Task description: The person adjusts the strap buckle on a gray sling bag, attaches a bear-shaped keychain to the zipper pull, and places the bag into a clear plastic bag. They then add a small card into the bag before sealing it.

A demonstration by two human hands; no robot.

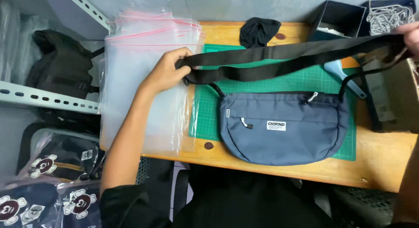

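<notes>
Blue-grey sling bag [283,127] flat on green cutting mat [205,119] over wooden table [384,153], white label and two zip pulls facing up. Black strap [283,57] doubled and stretched level above bag, one end gripped in left hand [168,70], other end in right hand [410,33] at frame edge. Stack of clear zip bags [144,79] under left hand; black cloth [259,31] and dark box [336,18] at table's far side.

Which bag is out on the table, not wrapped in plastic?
The blue-grey bag on the green mat; both hands hold its black strap. The skull-print bags lower left are wrapped in plastic.
</notes>
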